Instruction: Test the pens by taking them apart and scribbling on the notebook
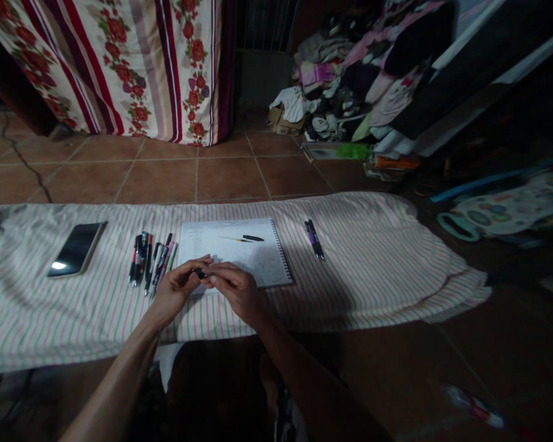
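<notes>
Over the near edge of an open spiral notebook point(262, 264), both my hands meet with fingers pinched. My left hand point(177, 287) is closed on a small black pen part point(199, 273), and the fingertips of my right hand point(236, 287) grip its other end. The fingers cover much of the part, so its exact shape is hidden. On the page beyond lie a thin pen refill point(236, 239) and a black pen barrel piece point(253, 237). Left of the notebook is a group of several pens point(152, 261). Two purple-and-black pens point(314, 239) lie side by side to the right.
A smartphone point(76, 248) lies at the left on the striped cloth point(373, 264) covering the low table. Beyond are a tiled floor point(166, 175), a floral curtain point(142, 67) and a heap of clothes point(354, 80). A blurred bottle point(474, 405) lies on the floor at lower right.
</notes>
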Available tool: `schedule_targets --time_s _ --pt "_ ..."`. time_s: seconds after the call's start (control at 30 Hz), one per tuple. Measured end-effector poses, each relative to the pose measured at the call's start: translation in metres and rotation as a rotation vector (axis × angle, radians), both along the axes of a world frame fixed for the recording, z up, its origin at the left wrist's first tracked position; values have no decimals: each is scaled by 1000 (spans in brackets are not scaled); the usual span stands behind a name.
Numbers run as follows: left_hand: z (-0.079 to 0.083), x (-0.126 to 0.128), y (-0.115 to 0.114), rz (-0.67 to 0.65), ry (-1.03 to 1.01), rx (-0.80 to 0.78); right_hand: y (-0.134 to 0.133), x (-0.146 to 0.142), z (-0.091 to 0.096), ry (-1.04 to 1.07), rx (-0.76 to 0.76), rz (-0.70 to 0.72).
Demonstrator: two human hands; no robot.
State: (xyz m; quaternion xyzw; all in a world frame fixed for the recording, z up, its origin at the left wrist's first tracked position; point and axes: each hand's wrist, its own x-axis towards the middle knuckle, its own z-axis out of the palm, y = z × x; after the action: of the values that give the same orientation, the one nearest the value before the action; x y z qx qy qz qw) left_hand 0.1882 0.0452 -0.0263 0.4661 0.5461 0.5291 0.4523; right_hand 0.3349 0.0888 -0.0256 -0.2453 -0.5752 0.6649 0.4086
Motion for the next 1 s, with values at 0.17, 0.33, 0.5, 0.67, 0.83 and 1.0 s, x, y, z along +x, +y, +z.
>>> schedule_targets --time_s 0.17,0.33,0.5,0.67,0.83,1.0 --pt "3 0 -1 -61 -12 5 -3 1 3 -38 104 2" --pt "1 4 0 70 -103 10 -1 2 7 -58 25 -100" --pt "-3 12 4 146 -113 -66 15 4 -4 -132 -94 -404" --pt "-3 14 8 233 -123 -96 22 6 -18 -166 -95 -409" --pt "-2 14 5 185 -118 -176 27 7 -28 -191 -29 -446" --pt "2 9 3 239 -85 -186 34 8 -33 -215 -61 -487"
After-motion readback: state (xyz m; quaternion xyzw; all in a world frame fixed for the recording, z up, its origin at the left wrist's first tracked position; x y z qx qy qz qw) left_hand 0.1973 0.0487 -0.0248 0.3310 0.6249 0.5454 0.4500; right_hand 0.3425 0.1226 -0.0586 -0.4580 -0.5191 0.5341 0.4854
